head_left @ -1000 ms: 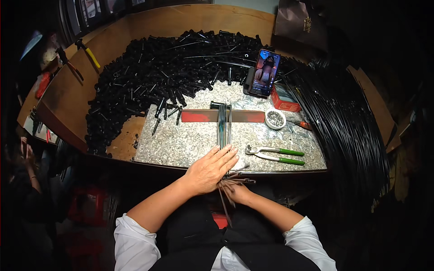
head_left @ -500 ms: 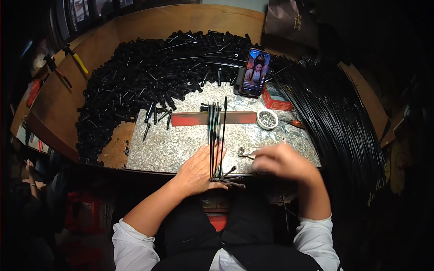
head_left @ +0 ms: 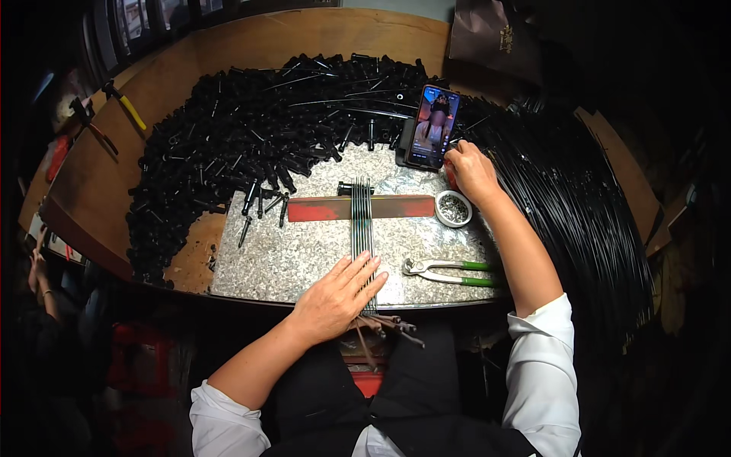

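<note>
My left hand (head_left: 335, 298) lies flat, fingers outstretched, across a row of thin dark rods (head_left: 362, 225) on the speckled board. Their upper ends pass over a red-brown bar (head_left: 320, 209) and reach a short black tube (head_left: 346, 188). Thicker, slightly blurred ends (head_left: 390, 323) stick out past the board's near edge. Farther off, my right hand (head_left: 474, 177) is at the lower right corner of a propped phone (head_left: 435, 126), fingers curled; whether they hold anything is hidden. Green-handled end-cutting pincers (head_left: 416, 266) rest to the right of the rods.
Beside my right forearm stands a white bowl (head_left: 454, 225) of small metal pieces. Black tubular parts (head_left: 228, 129) are heaped at the back and left; long black rods (head_left: 579, 206) are piled at right. Two tools hang on the wooden side wall (head_left: 106, 183). Another person's hand (head_left: 38, 266) shows at far left.
My right hand has gone from above the pincers up to the phone. My left hand now lies flatter on the rods, and the separate rod no longer sticks up. The phone's picture has changed.
</note>
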A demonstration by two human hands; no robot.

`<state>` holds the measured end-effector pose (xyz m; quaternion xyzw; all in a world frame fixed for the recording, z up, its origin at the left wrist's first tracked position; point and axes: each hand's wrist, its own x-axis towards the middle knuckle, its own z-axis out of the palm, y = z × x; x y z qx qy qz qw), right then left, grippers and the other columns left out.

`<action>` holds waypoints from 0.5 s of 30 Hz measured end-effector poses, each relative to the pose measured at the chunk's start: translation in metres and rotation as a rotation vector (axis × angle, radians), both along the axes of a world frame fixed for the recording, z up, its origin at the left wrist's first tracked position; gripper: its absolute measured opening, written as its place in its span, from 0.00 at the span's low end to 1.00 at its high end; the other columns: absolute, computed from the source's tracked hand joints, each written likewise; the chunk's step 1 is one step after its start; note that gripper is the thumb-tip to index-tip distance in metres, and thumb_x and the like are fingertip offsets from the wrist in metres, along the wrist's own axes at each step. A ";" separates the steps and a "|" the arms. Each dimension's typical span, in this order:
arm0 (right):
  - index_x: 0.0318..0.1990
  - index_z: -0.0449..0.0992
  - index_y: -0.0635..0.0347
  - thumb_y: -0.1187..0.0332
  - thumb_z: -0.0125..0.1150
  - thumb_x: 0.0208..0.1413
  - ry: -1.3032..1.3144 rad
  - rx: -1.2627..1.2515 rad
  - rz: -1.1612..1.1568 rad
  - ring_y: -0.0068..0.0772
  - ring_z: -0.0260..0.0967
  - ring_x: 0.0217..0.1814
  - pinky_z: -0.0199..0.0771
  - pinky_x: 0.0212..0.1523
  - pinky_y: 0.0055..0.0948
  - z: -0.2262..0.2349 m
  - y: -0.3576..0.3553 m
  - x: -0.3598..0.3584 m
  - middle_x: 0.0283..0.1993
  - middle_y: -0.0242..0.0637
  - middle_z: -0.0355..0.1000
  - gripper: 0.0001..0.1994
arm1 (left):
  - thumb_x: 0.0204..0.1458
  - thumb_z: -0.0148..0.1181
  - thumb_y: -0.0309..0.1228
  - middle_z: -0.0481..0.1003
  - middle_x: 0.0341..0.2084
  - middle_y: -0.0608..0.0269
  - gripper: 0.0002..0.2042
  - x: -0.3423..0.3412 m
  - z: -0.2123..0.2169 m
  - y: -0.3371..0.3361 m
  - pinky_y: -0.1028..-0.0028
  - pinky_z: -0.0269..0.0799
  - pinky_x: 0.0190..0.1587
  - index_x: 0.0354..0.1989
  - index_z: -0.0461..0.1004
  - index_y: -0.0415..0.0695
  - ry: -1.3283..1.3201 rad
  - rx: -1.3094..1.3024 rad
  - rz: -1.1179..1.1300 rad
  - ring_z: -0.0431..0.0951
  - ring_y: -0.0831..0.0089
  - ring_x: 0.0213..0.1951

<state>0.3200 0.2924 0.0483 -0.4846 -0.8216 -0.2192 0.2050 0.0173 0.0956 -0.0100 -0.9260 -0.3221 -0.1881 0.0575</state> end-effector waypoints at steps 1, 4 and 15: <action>0.34 0.76 0.57 0.71 0.62 0.46 0.002 -0.001 -0.001 0.42 0.70 0.41 0.73 0.38 0.38 -0.002 0.003 0.000 0.34 0.38 0.68 0.07 | 0.47 0.54 0.47 0.63 0.59 0.50 0.32 -0.001 0.004 -0.002 0.57 0.55 0.62 0.59 0.63 0.40 -0.006 -0.015 -0.039 0.59 0.55 0.63; 0.34 0.76 0.58 0.73 0.62 0.45 0.011 0.017 0.012 0.41 0.70 0.42 0.72 0.38 0.36 -0.002 0.003 -0.001 0.35 0.38 0.69 0.07 | 0.48 0.53 0.47 0.63 0.59 0.51 0.31 -0.001 0.007 -0.002 0.56 0.55 0.63 0.59 0.64 0.42 -0.015 -0.033 -0.086 0.59 0.56 0.63; 0.35 0.72 0.60 0.75 0.60 0.51 0.269 -0.048 0.463 0.42 0.74 0.30 0.73 0.28 0.33 0.033 -0.082 -0.062 0.30 0.39 0.74 0.04 | 0.48 0.56 0.45 0.62 0.60 0.50 0.32 0.004 0.007 -0.004 0.59 0.54 0.64 0.59 0.63 0.39 -0.040 -0.086 -0.011 0.58 0.56 0.64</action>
